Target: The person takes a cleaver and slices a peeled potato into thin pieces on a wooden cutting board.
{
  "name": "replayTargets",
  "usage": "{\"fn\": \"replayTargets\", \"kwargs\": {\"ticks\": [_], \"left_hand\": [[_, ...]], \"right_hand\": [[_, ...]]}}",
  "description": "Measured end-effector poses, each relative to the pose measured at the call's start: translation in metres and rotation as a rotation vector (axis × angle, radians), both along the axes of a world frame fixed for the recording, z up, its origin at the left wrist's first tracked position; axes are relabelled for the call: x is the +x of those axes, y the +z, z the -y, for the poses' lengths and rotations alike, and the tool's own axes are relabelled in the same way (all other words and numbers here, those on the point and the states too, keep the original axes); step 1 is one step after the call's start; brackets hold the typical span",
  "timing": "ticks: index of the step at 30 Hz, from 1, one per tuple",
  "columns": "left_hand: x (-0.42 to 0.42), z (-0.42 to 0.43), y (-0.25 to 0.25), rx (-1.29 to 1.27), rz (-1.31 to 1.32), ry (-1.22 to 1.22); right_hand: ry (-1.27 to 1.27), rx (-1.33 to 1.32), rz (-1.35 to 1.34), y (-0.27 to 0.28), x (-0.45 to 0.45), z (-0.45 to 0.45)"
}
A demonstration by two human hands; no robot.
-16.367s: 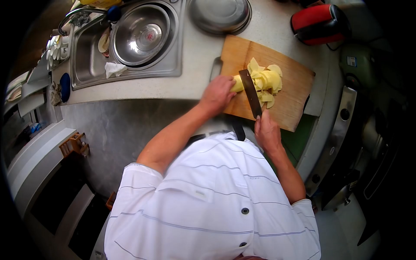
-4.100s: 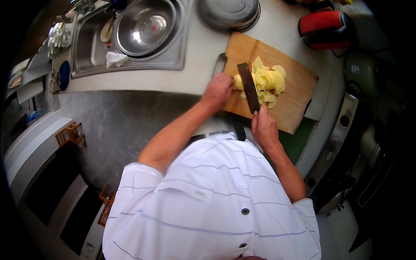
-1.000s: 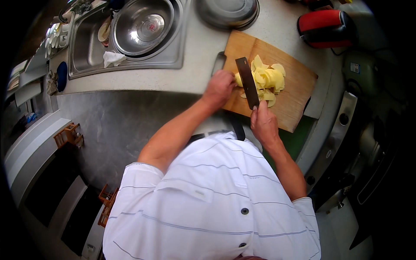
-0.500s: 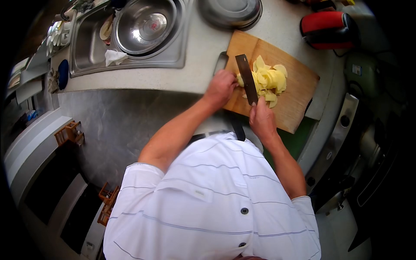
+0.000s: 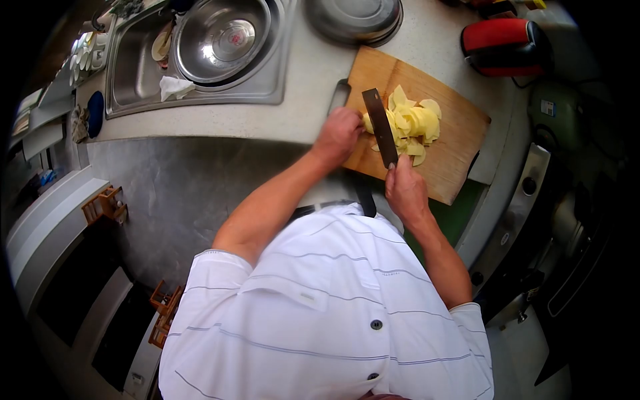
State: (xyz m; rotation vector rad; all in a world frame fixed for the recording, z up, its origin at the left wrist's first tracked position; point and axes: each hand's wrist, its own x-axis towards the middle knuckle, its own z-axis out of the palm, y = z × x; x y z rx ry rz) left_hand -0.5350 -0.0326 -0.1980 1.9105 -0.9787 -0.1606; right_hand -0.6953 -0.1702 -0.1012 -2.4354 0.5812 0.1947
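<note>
My right hand point(image 5: 406, 189) is closed round the handle of a dark cleaver point(image 5: 380, 127), whose blade points away from me over a wooden cutting board point(image 5: 460, 143). To the right of the blade lies a heap of pale yellow potato slices point(image 5: 420, 122), with a few loose ones at its near side. On the left of the blade, my left hand point(image 5: 340, 133) has its fingers bent together against the uncut piece of potato point(image 5: 367, 123). Much of that piece is hidden by the fingers and the blade.
A steel sink point(image 5: 137, 70) at the left holds a large metal basin point(image 5: 223, 40). Behind the board stands an upturned metal bowl point(image 5: 353, 19). A red and black kettle point(image 5: 500, 45) is at the back right. A stove edge point(image 5: 527, 187) runs along the right.
The cleaver and my right hand have shifted slightly toward me. My left hand stays in nearly the same place at the potato.
</note>
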Motion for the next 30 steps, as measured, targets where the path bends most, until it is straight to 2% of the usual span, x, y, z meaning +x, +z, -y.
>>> {"fn": "replayTargets", "kwargs": {"ticks": [7, 13, 30], "left_hand": [[0.001, 0.0, 0.0, 0.037, 0.006, 0.0], [-0.001, 0.001, -0.001, -0.015, -0.007, 0.001], [-0.001, -0.001, 0.0, 0.036, -0.011, 0.008]], "right_hand": [[0.007, 0.052, 0.028, -0.024, 0.01, 0.002], [-0.033, 0.018, -0.016, -0.001, 0.007, 0.0], [-0.01, 0.021, 0.015, 0.003, -0.006, 0.002]]}}
